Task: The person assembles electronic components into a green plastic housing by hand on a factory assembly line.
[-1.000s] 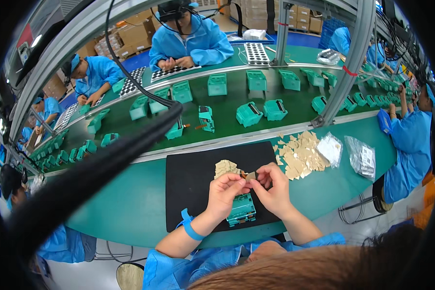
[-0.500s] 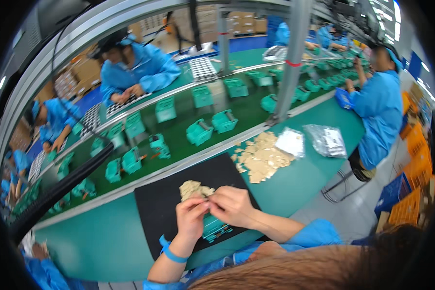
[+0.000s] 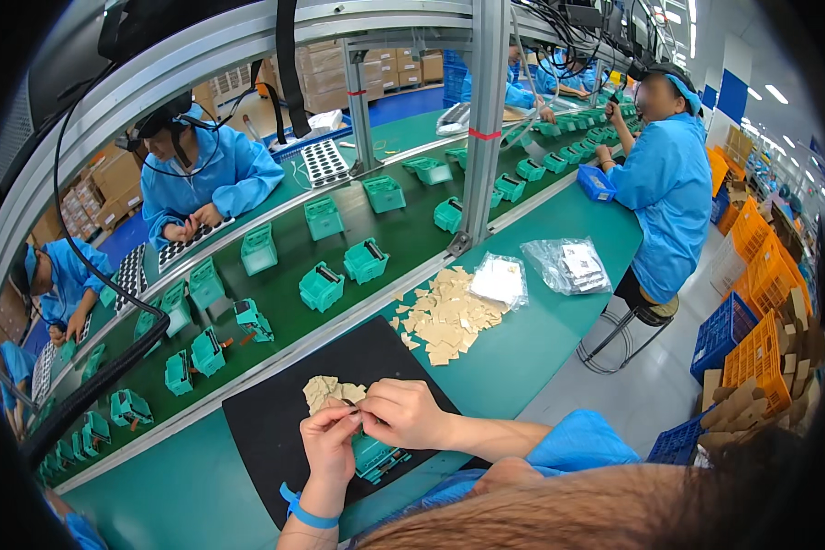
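Note:
Both hands meet over a black mat [image 3: 261,417] in front of me. My left hand [image 3: 328,442], with a blue band on its wrist, pinches a small dark piece [image 3: 350,404] at its fingertips. The fingers of my right hand [image 3: 403,414] are closed against the same piece from the other side. What exactly the piece is, I cannot make out. Just beneath the hands lies a teal plastic housing [image 3: 374,458] on the mat, partly covered by them. A small heap of beige flat pieces [image 3: 325,390] sits on the mat beyond my fingers.
Right of the mat lies a larger pile of beige pieces [image 3: 449,316] beside clear plastic bags [image 3: 568,266]. A green conveyor belt [image 3: 284,321] carries several teal housings past the table. A metal post [image 3: 482,128] rises at its edge. Co-workers in blue sit opposite and at right.
My view has swung to the right, so the whole scene sits further left. My hands stay together over the housing, fingertips still closed on the small piece.

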{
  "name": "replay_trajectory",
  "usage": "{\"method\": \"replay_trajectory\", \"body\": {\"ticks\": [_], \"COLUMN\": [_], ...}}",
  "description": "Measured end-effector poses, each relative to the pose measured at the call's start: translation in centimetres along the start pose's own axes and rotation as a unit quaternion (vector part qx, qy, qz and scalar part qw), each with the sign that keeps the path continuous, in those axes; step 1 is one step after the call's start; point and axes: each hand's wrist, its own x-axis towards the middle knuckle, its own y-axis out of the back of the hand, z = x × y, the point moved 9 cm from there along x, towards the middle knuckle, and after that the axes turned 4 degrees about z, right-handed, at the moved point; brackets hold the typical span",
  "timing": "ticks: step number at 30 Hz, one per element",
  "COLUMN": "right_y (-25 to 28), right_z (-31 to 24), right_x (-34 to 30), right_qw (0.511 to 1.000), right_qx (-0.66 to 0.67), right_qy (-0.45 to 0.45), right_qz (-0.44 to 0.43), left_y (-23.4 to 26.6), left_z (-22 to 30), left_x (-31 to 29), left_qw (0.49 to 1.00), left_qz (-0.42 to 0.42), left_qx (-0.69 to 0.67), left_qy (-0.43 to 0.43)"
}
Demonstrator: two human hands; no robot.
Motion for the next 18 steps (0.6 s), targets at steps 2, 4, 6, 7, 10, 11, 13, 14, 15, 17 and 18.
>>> {"method": "replay_trajectory", "body": {"ticks": [2, 4, 6, 7, 10, 11, 13, 14, 15, 17, 18], "right_y": [-0.12, -0.08, 0.07, 0.24, 0.12, 0.08, -0.01, -0.01, -0.05, -0.07, 0.0], "right_z": [0.21, 0.35, 0.43, 0.19, 0.12, 0.24, 0.25, 0.32, 0.37, 0.69, 0.68], "right_x": [-0.15, -0.12, 0.09, 0.36, 0.31, 0.23, 0.06, -0.02, -0.11, -0.29, -0.22], "right_qw": [1.0, 1.0, 1.0, 1.0, 0.999, 0.999, 0.999, 0.999, 0.999, 0.999, 0.999], "right_qx": [-0.008, 0.003, 0.015, 0.022, 0.032, 0.034, 0.039, 0.043, 0.043, 0.028, 0.028], "right_qy": [-0.005, -0.01, -0.014, -0.004, 0.004, 0.001, -0.003, -0.008, -0.008, -0.018, -0.019], "right_qz": [0.005, 0.002, -0.002, -0.004, -0.007, -0.006, -0.002, 0.003, 0.003, 0.003, 0.003], "left_y": [-0.02, 0.05, 0.12, -0.02, 0.11, -0.03, -0.15, -0.13, -0.15, -0.17, -0.18], "left_z": [-0.05, -0.06, 0.07, 0.21, 0.13, 0.11, 0.15, 0.13, 0.06, -0.1, -0.08], "left_x": [-0.05, -0.01, 0.0, 0.04, 0.11, 0.12, -0.01, -0.03, -0.01, 0.02, 0.03], "left_qw": [1.0, 1.0, 1.0, 1.0, 1.0, 1.0, 1.0, 1.0, 1.0, 1.0, 1.0], "left_qz": [0.005, 0.006, 0.008, 0.004, -0.012, -0.025, -0.015, -0.006, -0.006, -0.009, -0.009], "left_qx": [-0.003, -0.002, -0.001, 0.0, 0.002, 0.004, 0.002, 0.0, 0.001, 0.004, 0.004], "left_qy": [0.004, 0.003, 0.001, 0.003, -0.001, -0.005, -0.004, -0.001, -0.001, -0.002, -0.002]}}
